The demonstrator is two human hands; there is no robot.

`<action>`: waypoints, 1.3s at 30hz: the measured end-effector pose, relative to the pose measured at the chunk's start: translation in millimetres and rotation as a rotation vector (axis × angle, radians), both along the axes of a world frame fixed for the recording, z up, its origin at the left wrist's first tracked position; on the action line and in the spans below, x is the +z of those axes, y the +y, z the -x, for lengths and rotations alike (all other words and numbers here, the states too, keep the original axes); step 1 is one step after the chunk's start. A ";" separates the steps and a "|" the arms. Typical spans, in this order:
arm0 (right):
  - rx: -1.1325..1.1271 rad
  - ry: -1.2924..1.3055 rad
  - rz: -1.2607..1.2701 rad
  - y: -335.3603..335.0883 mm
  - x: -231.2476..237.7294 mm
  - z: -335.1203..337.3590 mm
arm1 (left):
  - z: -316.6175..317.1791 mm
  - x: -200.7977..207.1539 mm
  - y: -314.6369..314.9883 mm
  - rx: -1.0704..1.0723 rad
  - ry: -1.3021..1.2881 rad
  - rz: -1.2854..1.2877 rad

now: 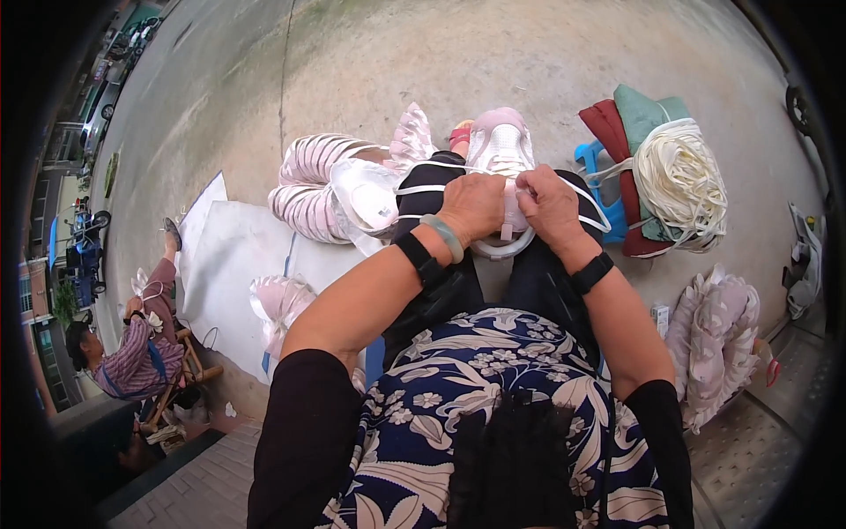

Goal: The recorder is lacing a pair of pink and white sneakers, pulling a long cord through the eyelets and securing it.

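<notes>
A stack of pale pink shoe uppers [310, 183] lies on the concrete left of the person's knees, a second stack [716, 339] to the right. A bundle of cream laces [680, 181] sits on folded red and green cloth over a blue stool. On the lap rests a pale pink sneaker [500, 148] with a white sole, long axis pointing away from the person, toe outward. The left hand [473, 207] and right hand [551, 204] both clasp its heel end, fingers closed on it.
</notes>
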State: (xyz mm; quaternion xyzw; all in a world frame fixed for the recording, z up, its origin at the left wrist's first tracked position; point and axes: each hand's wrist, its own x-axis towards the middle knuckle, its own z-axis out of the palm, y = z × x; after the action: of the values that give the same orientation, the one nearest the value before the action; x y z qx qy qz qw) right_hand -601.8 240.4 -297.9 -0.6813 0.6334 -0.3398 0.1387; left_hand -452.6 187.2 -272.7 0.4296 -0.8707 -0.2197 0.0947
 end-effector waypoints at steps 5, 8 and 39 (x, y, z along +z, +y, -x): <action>-0.002 -0.019 -0.010 0.9 2.4 -4.0 | 4.0 -5.6 -3.6 0.023 -0.030 -0.021; -0.021 0.012 -0.002 0.7 0.1 -5.4 | 11.0 -6.8 -1.6 0.070 -0.080 -0.044; -0.072 0.080 0.054 43.4 29.5 53.5 | -44.7 61.5 -30.1 -0.009 -0.082 -0.042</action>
State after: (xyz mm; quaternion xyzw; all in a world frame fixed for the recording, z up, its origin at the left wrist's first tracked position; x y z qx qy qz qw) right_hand -655.3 283.9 -268.4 -0.6747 0.6531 -0.3339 0.0824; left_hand -407.9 157.1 -211.2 0.4361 -0.8710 -0.2207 0.0488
